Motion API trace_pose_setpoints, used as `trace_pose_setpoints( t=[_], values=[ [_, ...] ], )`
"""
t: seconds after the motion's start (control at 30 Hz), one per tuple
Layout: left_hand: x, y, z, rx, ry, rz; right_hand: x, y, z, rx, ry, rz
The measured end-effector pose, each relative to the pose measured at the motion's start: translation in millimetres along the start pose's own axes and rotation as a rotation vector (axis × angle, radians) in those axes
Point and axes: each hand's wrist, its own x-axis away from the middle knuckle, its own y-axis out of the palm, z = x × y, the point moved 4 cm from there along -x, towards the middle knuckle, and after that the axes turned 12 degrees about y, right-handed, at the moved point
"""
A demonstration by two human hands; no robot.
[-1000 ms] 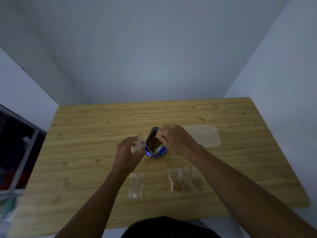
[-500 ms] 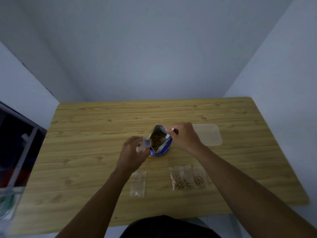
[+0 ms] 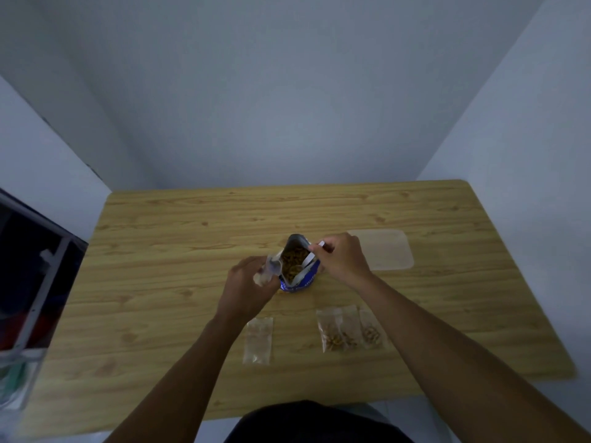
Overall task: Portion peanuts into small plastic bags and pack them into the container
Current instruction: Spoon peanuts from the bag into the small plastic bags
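An open blue peanut pouch (image 3: 299, 280) stands mid-table with brown peanuts showing inside. My left hand (image 3: 246, 287) holds a small clear plastic bag (image 3: 271, 269) with its mouth open against the pouch's left edge. My right hand (image 3: 343, 260) pinches a white spoon-like handle (image 3: 311, 257) that slants down into the pouch. Three small bags with peanuts (image 3: 350, 330) lie side by side near the front. A flat, see-through container (image 3: 388, 252) lies to the right of the pouch, behind my right hand.
A small flat pile of empty clear bags (image 3: 258, 340) lies front left of the filled ones. The wooden table (image 3: 153, 282) fits into a corner of pale walls. A dark rack with white bars (image 3: 35, 282) stands at the left.
My right hand has drawn back from over the pouch's mouth to its right side, and the white handle now shows. My left hand holds the small bag at the pouch's left edge throughout.
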Motion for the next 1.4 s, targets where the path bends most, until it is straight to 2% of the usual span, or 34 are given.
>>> trace_pose_setpoints(
  t=[0.27, 0.53, 0.97, 1.23, 1.4],
  values=[
    [3.1, 0.7, -2.1, 0.012, -0.022, -0.014, 9.2, 2.9, 3.1, -0.097, 0.098, 0.011],
    [1.5, -1.0, -5.2, -0.004, -0.043, -0.009, 3.5, -6.6, 13.0, -0.245, 0.217, 0.1],
    [-11.5, -1.0, 4.6, 0.0, -0.033, -0.011, 3.2, -27.2, 38.5, -0.662, 0.459, 0.058],
    [-24.2, 3.5, 18.3, -0.039, -0.023, -0.026, 1.4, -54.7, 18.2, -0.786, 0.398, -0.007],
    [-31.7, 8.9, 27.6, -0.041, 0.021, -0.051, 6.9, -62.1, -7.6, -0.612, 0.246, -0.004]
  ],
)
